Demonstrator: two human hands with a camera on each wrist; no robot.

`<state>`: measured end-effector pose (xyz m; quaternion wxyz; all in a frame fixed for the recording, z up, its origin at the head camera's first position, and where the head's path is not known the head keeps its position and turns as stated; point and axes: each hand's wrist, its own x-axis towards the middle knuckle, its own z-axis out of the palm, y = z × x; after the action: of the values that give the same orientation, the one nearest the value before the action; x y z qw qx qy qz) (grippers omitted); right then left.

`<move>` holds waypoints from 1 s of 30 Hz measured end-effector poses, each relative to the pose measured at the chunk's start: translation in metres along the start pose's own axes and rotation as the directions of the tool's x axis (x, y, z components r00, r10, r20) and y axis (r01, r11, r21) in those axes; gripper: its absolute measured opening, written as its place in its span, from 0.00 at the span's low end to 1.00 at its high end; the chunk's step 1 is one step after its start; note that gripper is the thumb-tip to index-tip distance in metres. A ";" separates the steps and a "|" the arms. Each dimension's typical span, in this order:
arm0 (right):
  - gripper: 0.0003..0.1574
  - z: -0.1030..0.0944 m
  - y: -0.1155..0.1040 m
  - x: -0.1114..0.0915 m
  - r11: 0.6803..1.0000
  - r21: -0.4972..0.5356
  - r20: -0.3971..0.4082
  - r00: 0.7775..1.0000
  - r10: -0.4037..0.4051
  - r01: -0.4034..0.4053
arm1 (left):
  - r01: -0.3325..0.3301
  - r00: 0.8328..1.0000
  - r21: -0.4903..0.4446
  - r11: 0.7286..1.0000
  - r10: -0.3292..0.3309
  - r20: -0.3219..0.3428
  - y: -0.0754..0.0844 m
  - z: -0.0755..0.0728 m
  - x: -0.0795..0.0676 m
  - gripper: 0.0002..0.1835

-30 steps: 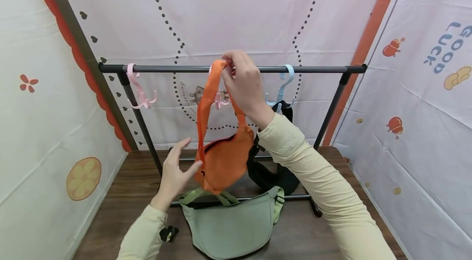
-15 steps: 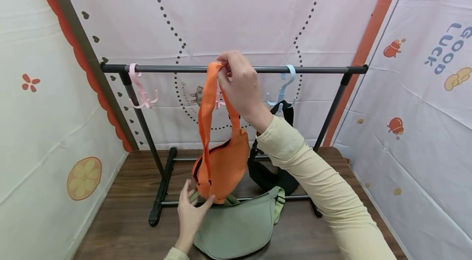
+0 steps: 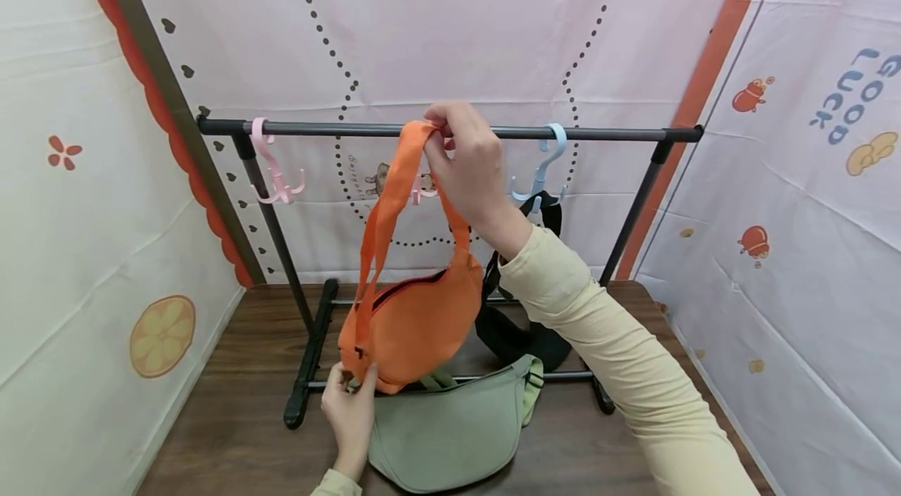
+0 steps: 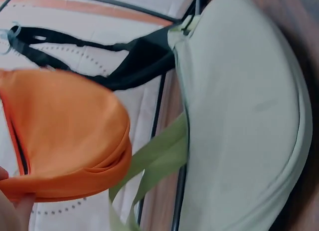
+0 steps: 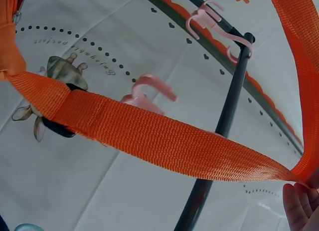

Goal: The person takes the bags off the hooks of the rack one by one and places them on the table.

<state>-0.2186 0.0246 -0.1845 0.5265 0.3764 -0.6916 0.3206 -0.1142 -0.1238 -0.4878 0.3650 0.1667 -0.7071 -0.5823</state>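
Note:
My right hand pinches the top of the strap of an orange waist bag, level with the rack's top bar. The bag hangs tilted below, its dark zip opening facing up. At its lower left end, my left hand grips the corner between thumb and fingers. Behind the strap, a pink hook shows partly in the right wrist view. A sage green waist bag lies on the table beneath, its green strap trailing behind it. To the right, a black bag hangs from a blue hook.
A black metal rack stands on the brown wooden table. Near the left end of its top bar hangs another pink hook. Printed cloth covers the back and both sides.
My left hand has come down from beside the orange bag and taken hold of its lower left corner, drawing that end leftward. The right hand keeps the strap near the bar.

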 end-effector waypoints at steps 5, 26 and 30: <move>0.09 -0.003 0.010 -0.007 0.997 -0.009 0.063 0.995 0.078 -0.078 | -0.063 0.998 -0.058 0.996 0.063 -0.015 0.000 -0.015 0.010 0.07; 0.10 0.011 0.041 -0.087 0.967 -0.089 0.273 0.928 0.254 -0.238 | -0.050 0.990 -0.205 0.977 0.075 0.117 0.016 -0.064 0.019 0.17; 0.09 0.015 0.043 -0.106 0.964 -0.129 0.340 0.903 0.263 -0.232 | 0.012 0.992 -0.224 0.974 0.017 0.127 0.015 -0.065 0.016 0.16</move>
<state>-0.2460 0.0534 -0.2925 0.3638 0.3144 -0.8302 0.2820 -0.0759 -0.1762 -0.4645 0.3360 0.0855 -0.6590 -0.6675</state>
